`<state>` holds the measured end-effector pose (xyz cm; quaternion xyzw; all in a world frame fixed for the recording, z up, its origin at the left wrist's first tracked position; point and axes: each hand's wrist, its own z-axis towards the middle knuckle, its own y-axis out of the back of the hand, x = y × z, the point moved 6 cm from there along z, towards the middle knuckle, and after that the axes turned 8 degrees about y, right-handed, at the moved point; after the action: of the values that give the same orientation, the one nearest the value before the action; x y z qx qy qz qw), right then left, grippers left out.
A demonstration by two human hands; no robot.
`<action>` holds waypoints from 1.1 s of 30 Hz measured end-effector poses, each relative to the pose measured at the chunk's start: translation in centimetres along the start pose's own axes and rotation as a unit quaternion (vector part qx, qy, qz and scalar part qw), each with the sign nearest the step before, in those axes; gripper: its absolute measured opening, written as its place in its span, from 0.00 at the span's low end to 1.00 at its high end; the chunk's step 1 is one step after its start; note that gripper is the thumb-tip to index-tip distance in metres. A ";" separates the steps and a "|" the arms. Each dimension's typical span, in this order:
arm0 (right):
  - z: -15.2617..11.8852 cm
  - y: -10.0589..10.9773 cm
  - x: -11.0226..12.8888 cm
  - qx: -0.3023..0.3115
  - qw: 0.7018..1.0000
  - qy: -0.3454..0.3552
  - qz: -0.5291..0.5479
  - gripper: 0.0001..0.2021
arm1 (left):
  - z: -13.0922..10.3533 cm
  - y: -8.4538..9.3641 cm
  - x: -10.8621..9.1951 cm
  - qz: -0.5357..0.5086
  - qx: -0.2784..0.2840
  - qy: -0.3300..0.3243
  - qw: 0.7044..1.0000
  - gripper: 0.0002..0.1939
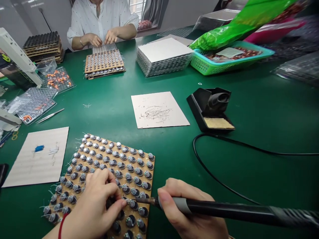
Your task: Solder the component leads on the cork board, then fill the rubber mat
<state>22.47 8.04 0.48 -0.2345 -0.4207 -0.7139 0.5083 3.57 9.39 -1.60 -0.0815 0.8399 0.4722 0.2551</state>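
My right hand [189, 209] is wrapped round a soldering iron [224, 209], whose tip points left at a small round metal component on the board. Across from the tip, my left hand [102, 196] has its thumb and forefinger pinched together on what looks like a thin pale wire at the same component. The fingertips hide most of that wire. Beneath both hands lies a brown board [143, 156] with rows of these cylindrical capacitor-like parts in black holes. Fine wires stick out along its left edge.
A soldering stand [209, 103] with a yellow sponge [219, 123] sits at right; the iron's black cord [199, 159] loops near it. Cards with wire scraps [176, 116] and a blue bundle [39, 148], tweezers [51, 115], stacked trays [161, 63] and a green basket [206, 66] surround. A co-worker [104, 20] works opposite.
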 end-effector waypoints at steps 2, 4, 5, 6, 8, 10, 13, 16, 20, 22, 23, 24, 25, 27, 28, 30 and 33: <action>0.0 0.1 -0.1 -0.002 1.000 -0.006 0.004 0.12 | 0.0 -0.1 0.1 -0.006 -0.001 0.000 1.000 0.07; -0.1 0.2 -0.1 -0.004 1.000 -0.014 0.008 0.12 | 0.0 -0.2 0.3 -0.013 0.004 0.003 1.000 0.07; -0.2 0.3 -0.2 -0.007 1.000 -0.018 0.010 0.12 | -0.1 -0.2 0.4 -0.016 0.008 0.004 1.000 0.07; -0.3 0.4 -0.2 -0.009 1.000 -0.023 0.013 0.12 | -0.1 -0.3 0.5 -0.019 0.012 0.005 1.000 0.07; -0.4 0.5 -0.3 -0.015 0.999 -0.029 0.019 0.12 | -0.3 -0.4 0.7 -0.024 0.017 0.003 1.000 0.07; -0.5 0.5 -0.3 -0.018 0.999 -0.034 0.021 0.11 | -0.5 -0.4 0.8 -0.027 0.016 0.002 0.999 0.07; -0.6 0.5 -0.5 -0.019 0.999 -0.039 0.024 0.12 | -0.8 -0.4 0.8 -0.028 0.012 0.003 1.000 0.07; -0.6 0.4 -0.7 -0.019 0.999 -0.041 0.027 0.12 | -0.8 -0.4 0.6 -0.027 0.008 0.009 1.000 0.07; -0.4 0.3 -0.7 -0.014 0.999 -0.041 0.032 0.11 | -0.7 -0.5 0.6 -0.027 0.009 0.013 1.000 0.07; -0.3 0.2 -0.5 -0.013 0.999 -0.037 0.034 0.12 | -0.7 -0.5 0.6 -0.029 0.006 0.013 0.999 0.06; -0.3 0.2 -0.4 -0.012 0.999 -0.036 0.034 0.12 | -0.7 -0.5 0.6 -0.030 0.005 0.014 0.999 0.06; -0.3 0.2 -0.4 -0.011 0.999 -0.035 0.032 0.11 | -0.7 -0.5 0.6 -0.031 0.005 0.014 0.999 0.06; -0.3 0.2 -0.4 -0.011 0.999 -0.035 0.031 0.11 | -0.7 -0.6 0.7 -0.032 0.007 0.016 0.999 0.06; -0.4 0.1 -0.4 -0.008 0.999 -0.039 0.031 0.11 | -0.7 -0.6 0.7 -0.032 0.010 0.023 0.999 0.07; -0.4 0.1 -0.5 -0.007 0.999 -0.042 0.032 0.11 | -0.7 -0.7 0.8 -0.032 0.013 0.026 0.999 0.07; -0.5 0.1 -0.6 -0.005 0.998 -0.046 0.034 0.11 | -0.6 -0.7 0.8 -0.032 0.017 0.032 0.999 0.08; -0.5 0.2 -0.6 -0.005 0.998 -0.046 0.036 0.11 | -0.6 -0.7 0.7 -0.033 0.021 0.029 0.999 0.08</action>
<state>22.91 7.87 -0.18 -0.2845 -0.4313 -0.6855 0.5129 2.98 8.64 -2.24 -0.1172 0.8534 0.4435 0.2477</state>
